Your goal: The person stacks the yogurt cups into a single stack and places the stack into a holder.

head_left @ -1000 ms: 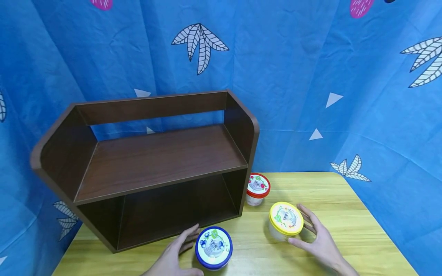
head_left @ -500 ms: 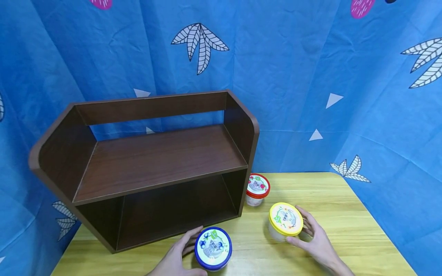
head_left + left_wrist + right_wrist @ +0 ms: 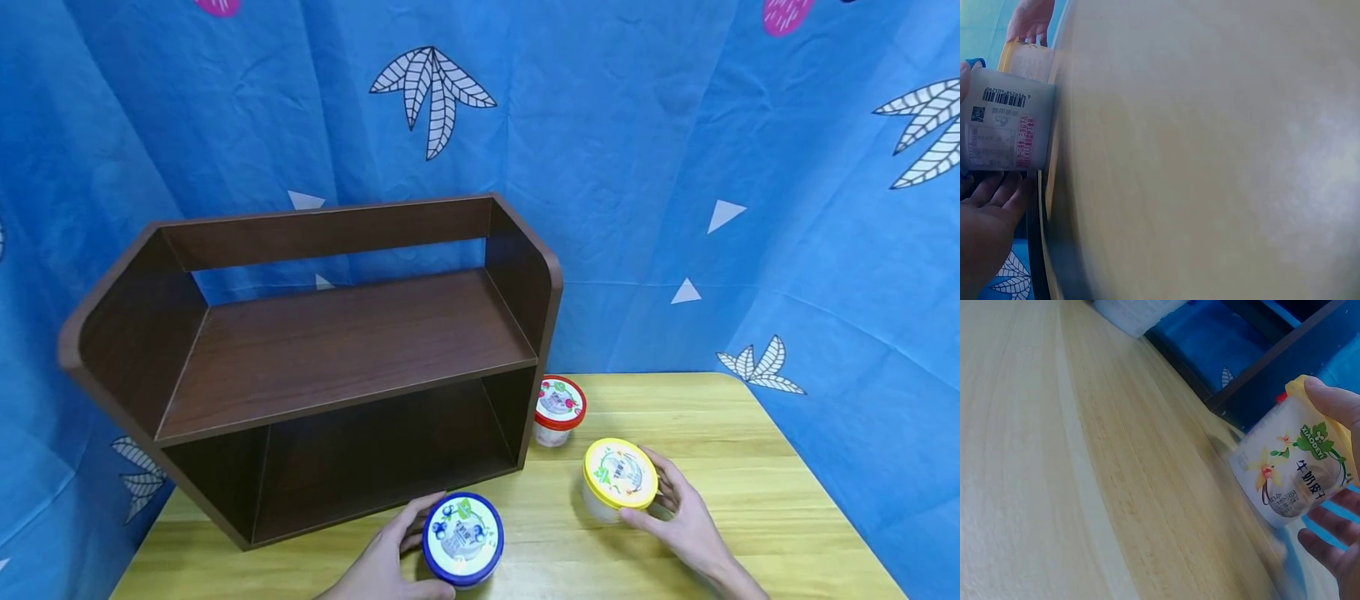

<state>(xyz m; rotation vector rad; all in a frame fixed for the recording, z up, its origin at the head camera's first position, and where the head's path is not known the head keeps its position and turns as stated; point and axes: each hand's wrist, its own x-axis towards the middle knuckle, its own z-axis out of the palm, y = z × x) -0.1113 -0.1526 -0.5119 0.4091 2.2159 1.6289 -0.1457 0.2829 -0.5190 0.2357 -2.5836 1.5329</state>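
My left hand grips a tub with a blue lid, thumb on the near side and fingers round its left. Blueberries are printed on that lid; in the left wrist view the white side of the tub shows a barcode. Farther right, my right hand holds a yellow-lidded tub from its right side. Seen from the right wrist, the thumb lies at the yellow lid while the fingers reach around the printed tub. Some fingertips are hidden behind the tubs.
A dark brown two-level shelf stands on the wooden table, behind and left of the blue-lidded tub. Beside its right panel sits a red-lidded tub, partly hidden by it. A blue patterned curtain hangs behind.
My left hand has closed in on the blue-lidded tub, its thumb sliding farther round the near side. The right hand has drawn slightly nearer the yellow-lidded tub. Both tubs are nearly in place.
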